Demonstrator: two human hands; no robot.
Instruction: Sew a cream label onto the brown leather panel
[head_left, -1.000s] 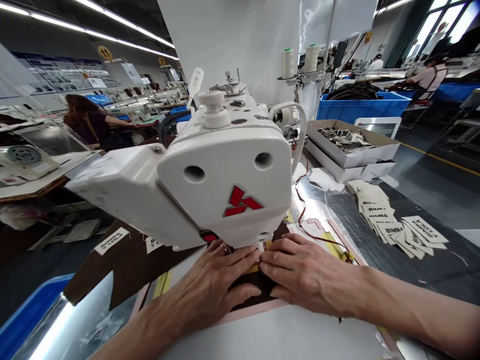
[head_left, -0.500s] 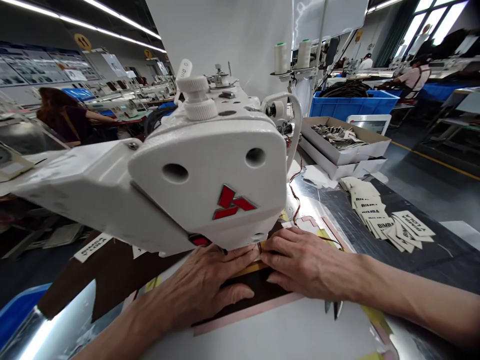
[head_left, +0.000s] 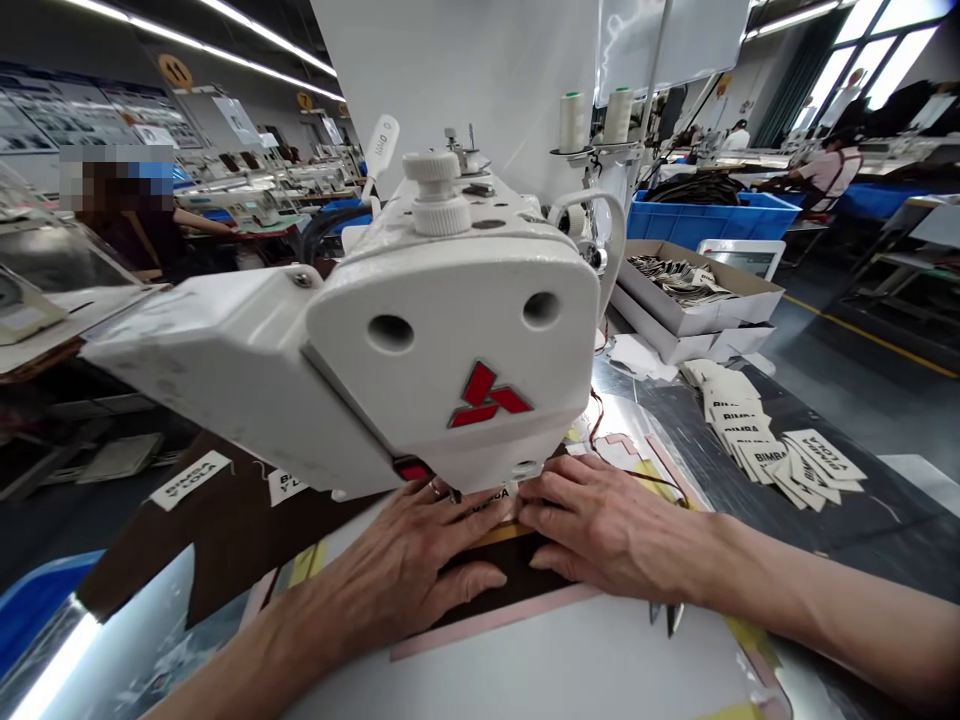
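Pressing flat, fingers extended, left hand (head_left: pixel 409 570) and right hand (head_left: pixel 607 530) hold the brown fabric (head_left: pixel 517 580) under the sewing machine head (head_left: pixel 450 350); since earlier, both have edged toward 12 o'clock, feeding a label (head_left: pixel 491 495).

The sewing machine (head_left: pixel 450 340) head is white painted metal, faintly pebbled with a soft sheen, its knob (head_left: pixel 435 190) ribbed plastic. Under it lies dark matt brown cloth (head_left: pixel 225 530). The table (head_left: pixel 675 420) to the right is glossy reflective metal; woven cloth labels (head_left: pixel 772 450) rest there, beside matt cardboard boxes (head_left: pixel 697 300)
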